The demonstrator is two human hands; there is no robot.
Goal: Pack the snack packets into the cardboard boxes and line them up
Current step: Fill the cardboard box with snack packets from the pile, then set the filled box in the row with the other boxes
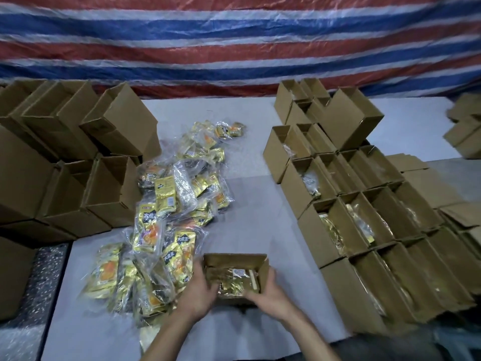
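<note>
Striped tarp (234, 48) backs the grey table (260, 204). Lower centre, left hand (197, 290) and right hand (272, 291) curl round a packet-filled box (235, 258). Rows of filled boxes (364, 230) stand at right; many loose packets (161, 230) and empty boxes (78, 152) remain at left.

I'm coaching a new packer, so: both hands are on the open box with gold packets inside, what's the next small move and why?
Probably shift the open box right to join the lined-up filled boxes: gold packets already lie inside, the right hand grips its wall and the left hand is at its other side.
</note>
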